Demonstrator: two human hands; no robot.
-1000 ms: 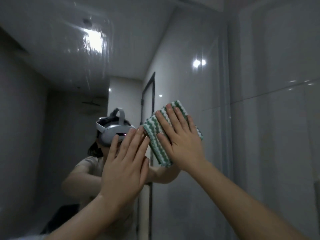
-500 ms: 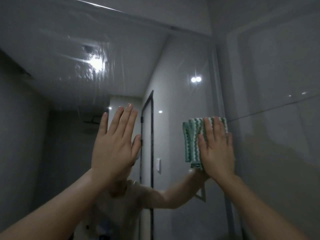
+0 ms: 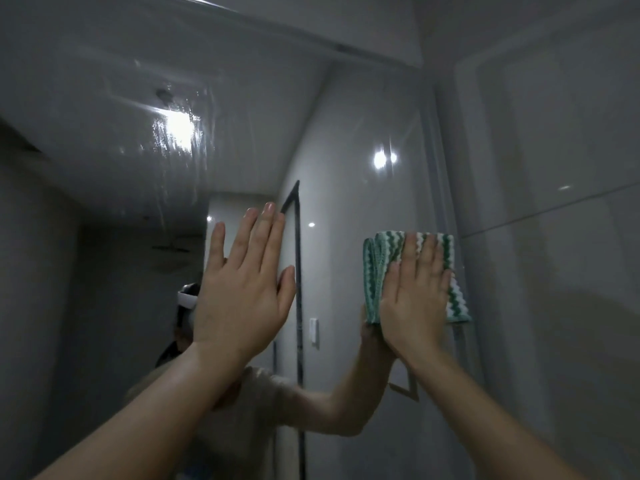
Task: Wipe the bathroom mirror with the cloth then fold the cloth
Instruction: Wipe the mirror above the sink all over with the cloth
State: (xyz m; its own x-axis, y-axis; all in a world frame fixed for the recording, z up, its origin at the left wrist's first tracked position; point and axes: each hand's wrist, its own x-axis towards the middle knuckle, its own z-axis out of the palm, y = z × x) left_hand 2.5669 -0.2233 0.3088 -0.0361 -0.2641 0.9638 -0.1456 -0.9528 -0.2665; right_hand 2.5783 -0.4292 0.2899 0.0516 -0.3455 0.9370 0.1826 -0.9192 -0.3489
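Two hands up at the mirror (image 3: 242, 98), well apart. Left hand (image 3: 242, 289) flat with fingers straight and spread, holding nothing; contact with the glass hard to confirm. Right hand (image 3: 415, 299) flat as well, fingers straight, pressing the cloth (image 3: 377, 268) against the glass near the mirror's right edge, just beside the tiled wall (image 3: 554, 202).

Cloth green-and-white, zigzag-patterned, bunched into several loose layers under the palm, left folds poking out past the thumb. Likely soft, light and limp: no shape of its own, apt to slide down or shed a layer if pressure eases. Best kept under a broad flat palm while wiping; for folding, probably better pinched at two corners and shaken out first.

Smooth, hard glass, probably slick; some streaks or droplets visible up near the reflected ceiling light (image 3: 178, 128), so wiping judged unfinished there.

Little room rightward, with the wall corner close. Plenty of open glass to the left and above, though the left hand stands in that path. Top frame (image 3: 294, 32) of the mirror well above both hands.
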